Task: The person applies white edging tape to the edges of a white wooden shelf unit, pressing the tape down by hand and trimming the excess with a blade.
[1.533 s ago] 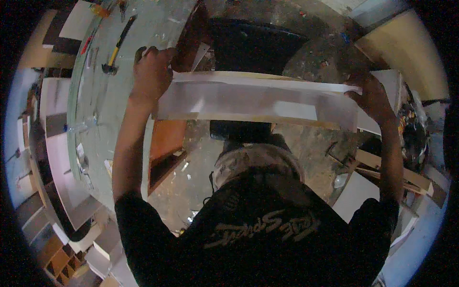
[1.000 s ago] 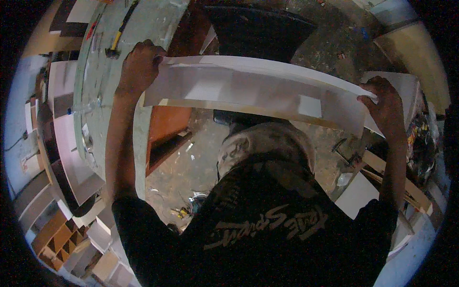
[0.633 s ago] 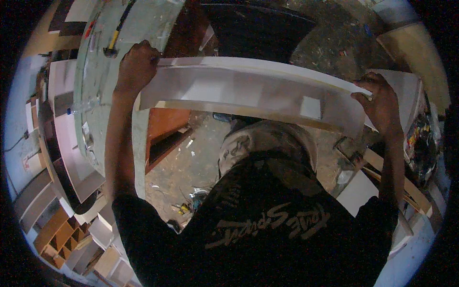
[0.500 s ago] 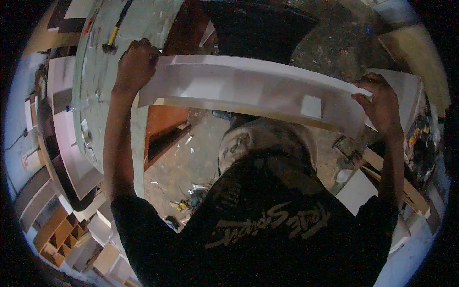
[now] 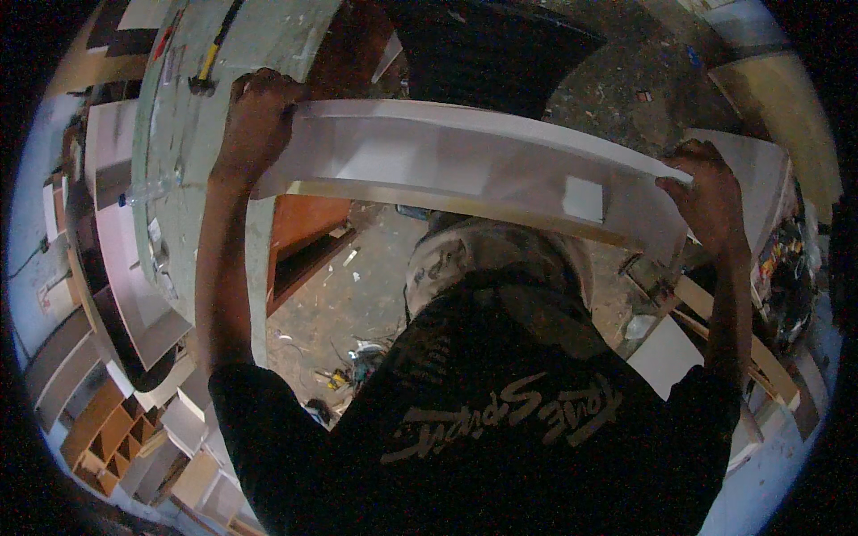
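Note:
Between my hands hangs a long white panel with raised edges, like a shallow tray or drawer frame, held across in front of my body. My left hand grips its left end at the upper edge, beside the pale green bench. My right hand is closed on the right end, its thumb along the upper rim. A small bright white patch shows on the panel's inner face towards the right. The fingers behind the panel are partly hidden.
On the pale green bench at left lies a hammer with a yellow-and-black handle. An orange-brown cabinet stands below. Scraps and tools litter the floor. Wooden compartment boxes sit at lower left, white board at lower right.
The panel is still held at both ends and has barely shifted. My view has moved very slightly; both hands keep their grip.

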`<action>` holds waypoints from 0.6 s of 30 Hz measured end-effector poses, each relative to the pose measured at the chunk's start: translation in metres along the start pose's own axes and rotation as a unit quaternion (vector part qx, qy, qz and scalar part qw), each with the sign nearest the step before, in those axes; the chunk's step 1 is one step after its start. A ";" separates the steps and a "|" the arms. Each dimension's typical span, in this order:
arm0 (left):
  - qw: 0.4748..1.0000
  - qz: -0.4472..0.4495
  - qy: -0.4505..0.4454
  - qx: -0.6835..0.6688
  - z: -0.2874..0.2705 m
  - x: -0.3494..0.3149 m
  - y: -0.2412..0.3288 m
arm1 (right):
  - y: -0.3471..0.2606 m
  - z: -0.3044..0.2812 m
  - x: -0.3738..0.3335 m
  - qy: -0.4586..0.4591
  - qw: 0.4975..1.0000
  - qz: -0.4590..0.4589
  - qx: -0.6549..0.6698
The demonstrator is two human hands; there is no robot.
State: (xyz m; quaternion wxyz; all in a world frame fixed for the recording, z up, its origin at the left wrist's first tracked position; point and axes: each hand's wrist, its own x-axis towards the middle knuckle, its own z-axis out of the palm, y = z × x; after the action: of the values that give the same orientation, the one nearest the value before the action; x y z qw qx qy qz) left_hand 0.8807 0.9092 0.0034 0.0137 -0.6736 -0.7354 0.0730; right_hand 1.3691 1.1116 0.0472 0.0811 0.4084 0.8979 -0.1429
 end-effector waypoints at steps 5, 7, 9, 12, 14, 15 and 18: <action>0.999 0.029 -0.006 0.015 0.003 -0.001 0.004 | -0.003 0.004 0.003 0.011 1.000 0.006 -0.013; 0.999 0.048 -0.010 -0.023 -0.002 -0.001 0.007 | -0.003 0.005 0.003 0.012 1.000 0.001 -0.022; 0.999 0.043 -0.015 -0.005 -0.005 -0.001 0.014 | -0.004 0.005 0.003 0.018 1.000 0.009 0.003; 0.998 0.057 -0.020 0.017 -0.004 0.001 0.015 | 0.006 0.014 0.002 0.050 0.999 0.001 0.014; 0.997 0.076 -0.017 0.019 -0.002 0.006 0.014 | 0.007 0.010 0.004 0.034 0.999 -0.003 0.001; 0.996 0.081 -0.025 0.002 -0.002 0.008 0.015 | 0.007 0.010 0.005 0.017 1.000 -0.008 -0.007; 0.995 0.089 -0.013 -0.043 0.005 0.010 0.013 | 0.002 0.008 0.005 0.020 1.000 -0.006 -0.016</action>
State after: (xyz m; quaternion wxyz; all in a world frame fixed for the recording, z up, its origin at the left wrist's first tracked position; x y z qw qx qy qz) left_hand 0.8917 0.9195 -0.0036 -0.0312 -0.7352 -0.6752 0.0512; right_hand 1.3674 1.1136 0.0384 0.0687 0.4046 0.9039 -0.1207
